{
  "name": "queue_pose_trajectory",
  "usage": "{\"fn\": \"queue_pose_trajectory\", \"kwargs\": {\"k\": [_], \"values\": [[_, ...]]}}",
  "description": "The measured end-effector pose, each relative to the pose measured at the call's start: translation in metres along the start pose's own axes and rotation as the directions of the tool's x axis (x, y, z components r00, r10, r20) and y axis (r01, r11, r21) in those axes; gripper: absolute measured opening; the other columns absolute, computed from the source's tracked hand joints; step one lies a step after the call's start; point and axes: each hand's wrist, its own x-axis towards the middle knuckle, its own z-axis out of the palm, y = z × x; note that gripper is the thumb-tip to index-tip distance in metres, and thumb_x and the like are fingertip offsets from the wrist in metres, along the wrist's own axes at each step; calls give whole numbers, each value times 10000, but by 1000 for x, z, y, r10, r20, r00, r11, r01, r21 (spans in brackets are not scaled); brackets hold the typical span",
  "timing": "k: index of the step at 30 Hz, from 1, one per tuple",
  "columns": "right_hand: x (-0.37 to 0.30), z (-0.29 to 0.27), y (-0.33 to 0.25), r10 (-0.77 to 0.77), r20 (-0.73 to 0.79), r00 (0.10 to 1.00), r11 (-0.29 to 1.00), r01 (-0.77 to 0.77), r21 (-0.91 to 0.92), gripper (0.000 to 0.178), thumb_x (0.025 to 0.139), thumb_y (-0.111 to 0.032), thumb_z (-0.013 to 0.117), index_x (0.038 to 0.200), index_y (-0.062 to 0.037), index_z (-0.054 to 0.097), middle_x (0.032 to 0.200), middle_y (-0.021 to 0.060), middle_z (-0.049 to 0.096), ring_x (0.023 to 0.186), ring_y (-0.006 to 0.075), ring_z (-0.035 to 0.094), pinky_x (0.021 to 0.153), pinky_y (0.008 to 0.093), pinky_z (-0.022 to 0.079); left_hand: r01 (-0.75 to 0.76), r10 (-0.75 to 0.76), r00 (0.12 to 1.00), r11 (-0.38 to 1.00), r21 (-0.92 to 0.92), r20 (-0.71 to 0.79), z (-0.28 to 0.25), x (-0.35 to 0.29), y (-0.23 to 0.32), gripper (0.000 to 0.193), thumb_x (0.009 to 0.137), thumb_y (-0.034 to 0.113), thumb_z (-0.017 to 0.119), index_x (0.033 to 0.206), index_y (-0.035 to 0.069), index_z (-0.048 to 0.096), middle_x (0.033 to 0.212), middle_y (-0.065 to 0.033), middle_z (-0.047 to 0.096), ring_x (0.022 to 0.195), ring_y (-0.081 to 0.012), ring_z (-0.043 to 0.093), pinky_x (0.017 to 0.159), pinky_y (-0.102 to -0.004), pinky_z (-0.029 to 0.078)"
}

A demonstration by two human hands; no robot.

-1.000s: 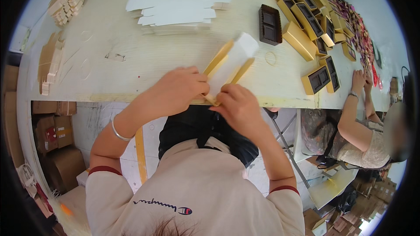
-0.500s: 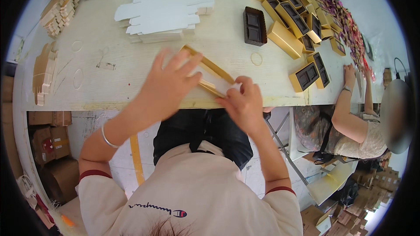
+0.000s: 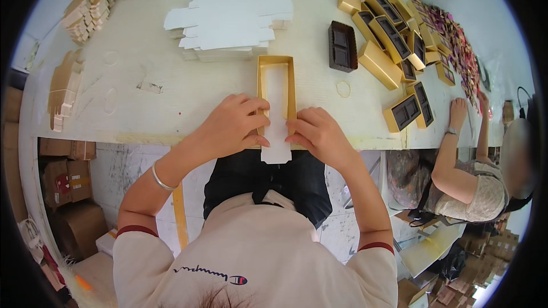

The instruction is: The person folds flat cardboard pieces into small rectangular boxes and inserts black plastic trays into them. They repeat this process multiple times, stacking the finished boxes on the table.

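A long narrow gold box (image 3: 275, 88) with a white inside lies open on the pale worktable (image 3: 142, 102), its near end at the table's front edge. A white flap sticks out over that edge. My left hand (image 3: 234, 125) grips the box's left wall near the front. My right hand (image 3: 318, 132) holds the right wall opposite it. Just beyond the box lies a stack of flat white box blanks (image 3: 228, 20).
Gold boxes with dark brown trays (image 3: 394, 40) crowd the right of the table, with a loose dark tray (image 3: 342, 45). Folded card pieces (image 3: 85, 8) sit far left. A second person (image 3: 474, 165) works at the right. Cardboard cartons (image 3: 63, 177) stand under the table.
The gold box was tilted and held up in both hands; now it lies flat and straight on the table, opening up, with my hands at its two sides.
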Motion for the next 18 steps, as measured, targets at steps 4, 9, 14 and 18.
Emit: {"fn": "queue_pose_trajectory", "kwargs": {"k": [4,9,14,18], "values": [[10,-6,3,-26,64,998,999,23,47,299,716,-150,731,969,-45,610,873,82,543,841,267,538,751,354,439,2,7,999,975,-222,38,6,-1,-17,300,631,204,827,781,49,618,909,-29,589,802,-221,551,684,-318,477],[12,-10,-2,-32,65,997,997,27,75,231,720,-136,726,891,-56,594,815,73,527,810,269,533,713,354,431,80,-57,994,958,-275,91,2,-6,-12,300,615,181,836,778,56,617,823,-30,572,742,-206,550,625,-311,472],[21,20,-8,19,-110,994,997,-27,-73,187,728,-69,716,843,-30,574,773,90,522,738,298,517,697,384,441,120,-126,991,987,-106,-44,16,5,-2,268,658,177,785,846,82,620,745,-38,561,692,-229,553,621,-333,467],[17,31,-15,146,-174,974,989,-148,1,177,749,-32,684,882,-21,567,781,103,540,754,318,531,703,391,449,104,-109,982,994,-37,-153,27,9,2,271,646,104,777,878,90,638,733,-47,568,641,-228,550,539,-329,442]]}}
